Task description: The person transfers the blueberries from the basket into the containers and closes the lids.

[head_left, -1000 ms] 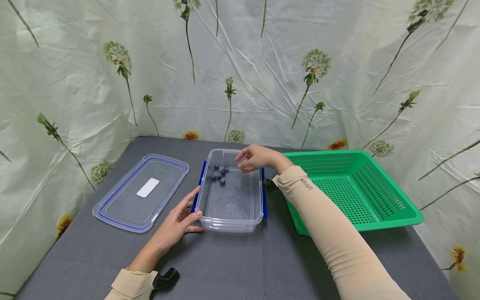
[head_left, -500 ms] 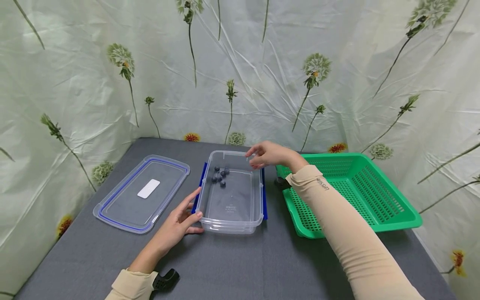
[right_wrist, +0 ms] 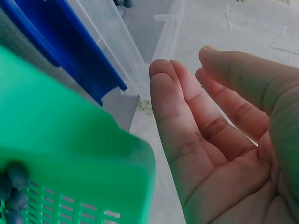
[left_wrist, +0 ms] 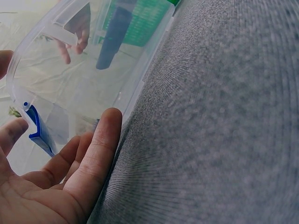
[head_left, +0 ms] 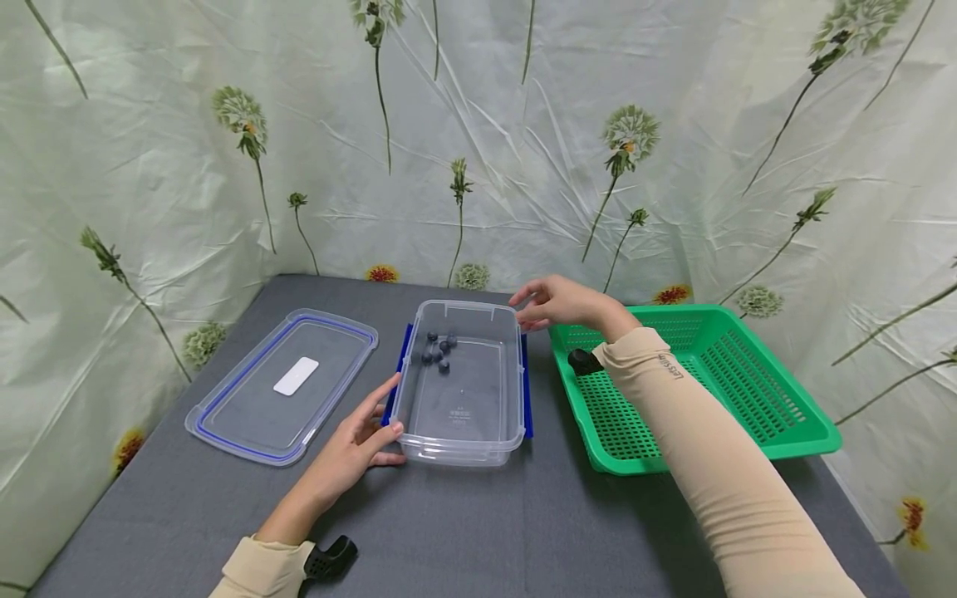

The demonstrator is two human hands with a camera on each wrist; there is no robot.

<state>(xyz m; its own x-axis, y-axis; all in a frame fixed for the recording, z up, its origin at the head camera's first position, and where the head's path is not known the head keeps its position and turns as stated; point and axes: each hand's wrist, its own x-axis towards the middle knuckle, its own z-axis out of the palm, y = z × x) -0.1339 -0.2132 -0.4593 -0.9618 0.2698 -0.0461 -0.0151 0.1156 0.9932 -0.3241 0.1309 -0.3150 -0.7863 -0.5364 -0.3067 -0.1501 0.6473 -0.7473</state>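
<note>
Several blueberries (head_left: 438, 355) lie toward the back left inside a clear plastic food container (head_left: 478, 436) with blue side latches. My left hand (head_left: 351, 448) rests against its near left corner, thumb at the rim and fingers spread along the side, as the left wrist view (left_wrist: 70, 179) also shows. Nothing sits between the loosely bent fingers of my right hand (head_left: 557, 303), which hovers by the container's back right corner. In the right wrist view, more blueberries (right_wrist: 17, 176) lie in the green basket (right_wrist: 74, 154) below that hand.
The container's clear lid (head_left: 295, 432), with a blue seal and white label, lies flat on the grey cloth at left. The green basket stands at right under my right forearm. A flower-printed curtain (head_left: 538, 183) hangs behind the table.
My right hand has moved right, from above the container's inside to its back right corner, toward the basket. The left hand, container, lid and berries keep their places.
</note>
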